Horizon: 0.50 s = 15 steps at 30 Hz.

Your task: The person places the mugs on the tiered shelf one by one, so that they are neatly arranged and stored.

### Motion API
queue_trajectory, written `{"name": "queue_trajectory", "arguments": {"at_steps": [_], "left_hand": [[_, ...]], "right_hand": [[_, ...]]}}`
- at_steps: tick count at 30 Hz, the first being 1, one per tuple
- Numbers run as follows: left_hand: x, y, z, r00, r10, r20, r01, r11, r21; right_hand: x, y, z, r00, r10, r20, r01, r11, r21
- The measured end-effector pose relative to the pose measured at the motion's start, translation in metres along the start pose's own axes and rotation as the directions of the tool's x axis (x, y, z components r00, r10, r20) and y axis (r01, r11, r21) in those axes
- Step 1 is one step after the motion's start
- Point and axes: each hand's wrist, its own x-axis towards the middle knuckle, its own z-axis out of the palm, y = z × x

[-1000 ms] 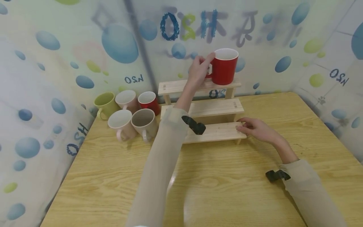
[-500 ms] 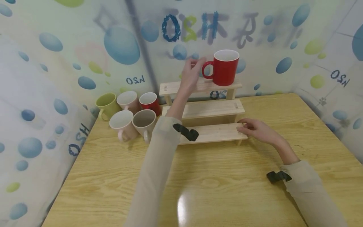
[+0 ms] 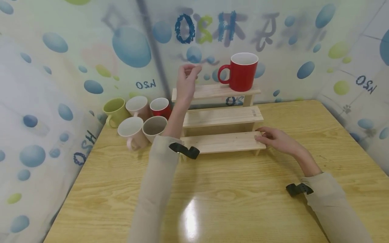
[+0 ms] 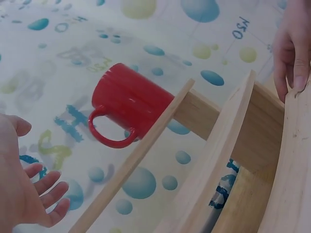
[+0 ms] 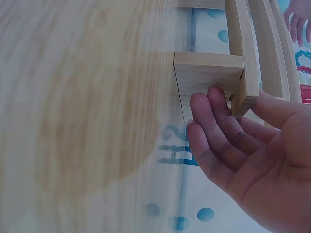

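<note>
Bubble-printed walls (image 3: 328, 79) border the wood-grained surface (image 3: 231, 192), five mugs (image 3: 138, 137) crowding its far left. The red mug (image 3: 243, 75) stands on the top shelf (image 3: 212, 90); the left hand (image 3: 186, 82), fingers loose, hovers apart; the right hand (image 3: 279, 140) grips the bottom shelf (image 3: 223, 142).

Surface (image 3: 231, 202): wood-grained, bright glare (image 3: 190, 219) | five upright mugs (image 3: 136, 124) grouped close, surface's left | backdrop (image 3: 121, 79) behind: blue and green ovals (image 3: 131, 46), lettering (image 3: 204, 29)
</note>
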Motion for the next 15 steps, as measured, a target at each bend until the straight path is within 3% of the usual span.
{"name": "queue_trajectory", "arguments": {"at_steps": [15], "left_hand": [[-0.025, 0.002, -0.048, 0.994, 0.067, -0.091, -0.063, 0.997, 0.041]], "right_hand": [[0.000, -0.001, 0.000, 1.000, -0.006, 0.005, 0.006, 1.000, 0.014]]}}
